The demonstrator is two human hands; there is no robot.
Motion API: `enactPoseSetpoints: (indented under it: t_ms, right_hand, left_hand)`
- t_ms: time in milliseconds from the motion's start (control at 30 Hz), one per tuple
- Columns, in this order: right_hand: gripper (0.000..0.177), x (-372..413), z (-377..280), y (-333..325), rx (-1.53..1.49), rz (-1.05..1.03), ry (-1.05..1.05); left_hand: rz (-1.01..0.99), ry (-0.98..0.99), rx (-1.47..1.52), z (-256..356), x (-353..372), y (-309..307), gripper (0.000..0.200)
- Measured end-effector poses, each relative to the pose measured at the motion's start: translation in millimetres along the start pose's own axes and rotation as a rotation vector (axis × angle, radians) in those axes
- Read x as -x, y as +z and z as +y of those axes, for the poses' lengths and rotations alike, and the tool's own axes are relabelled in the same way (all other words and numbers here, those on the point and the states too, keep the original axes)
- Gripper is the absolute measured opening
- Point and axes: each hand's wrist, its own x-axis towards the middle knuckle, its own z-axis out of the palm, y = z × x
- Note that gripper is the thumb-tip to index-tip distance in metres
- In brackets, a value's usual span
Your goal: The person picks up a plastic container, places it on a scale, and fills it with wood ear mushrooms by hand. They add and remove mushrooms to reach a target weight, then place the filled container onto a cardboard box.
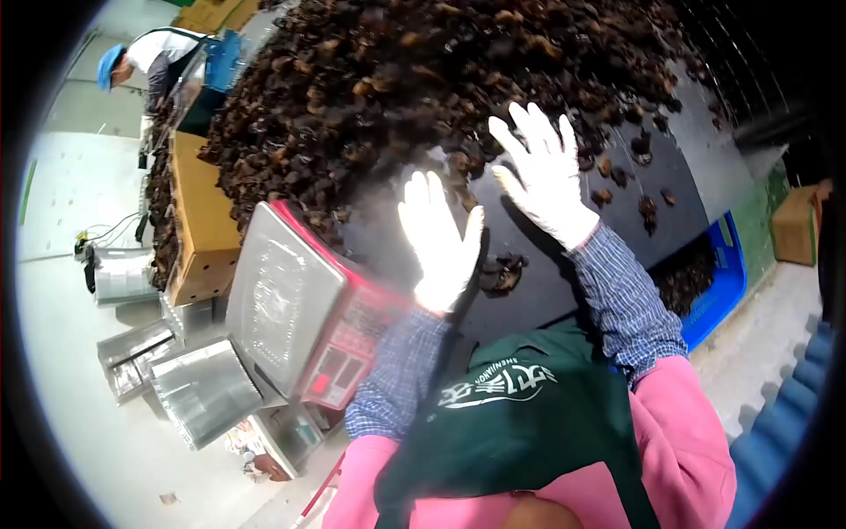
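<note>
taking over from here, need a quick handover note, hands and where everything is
The left hand, in a white glove, is open and holds nothing, raised over the dark table beside the red scale.
The right hand, also gloved, is open and holds nothing, at the edge of the dried fungus pile.
A few loose pieces lie on the table by the wrists.
Clear bags are stacked left of the scale, and the blue crate is on the right.
Neither hand has picked up any fungus yet.

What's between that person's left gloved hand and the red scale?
Only bare dark tabletop, seen in the head view, separates the left hand from the scale; the pile of dark dried pieces begins farther back.
</note>
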Motion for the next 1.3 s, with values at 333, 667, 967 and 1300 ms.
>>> enactPoseSetpoints:
  t_ms: [333, 667, 967, 1300]
  right_hand:
    - [0.048, 54.0, -13.5, -9.1, -0.231, -0.270, -0.188]
    - [0.053, 124.8, 1.9, -70.8, -0.325, -0.141, -0.039]
    - [0.044, 108.4, 36.6, -59.7, -0.255, 0.132, 0.198]
    - [0.056, 81.6, -40.9, -30.0, -0.603, -0.343, 0.032]
  left_hand:
    - [-0.145, 0.117, 0.365, 4.7, 51.9, -17.4, 0.044]
    - [0.010, -0.149, 0.649, -3.5, 90.4, -33.4, 0.051]
    - [-0.013, -0.222, 0.611, 1.3, 79.9, -27.6, 0.049]
    - [-0.149, -0.143, 0.563, 0.2, 67.6, -20.6, 0.070]
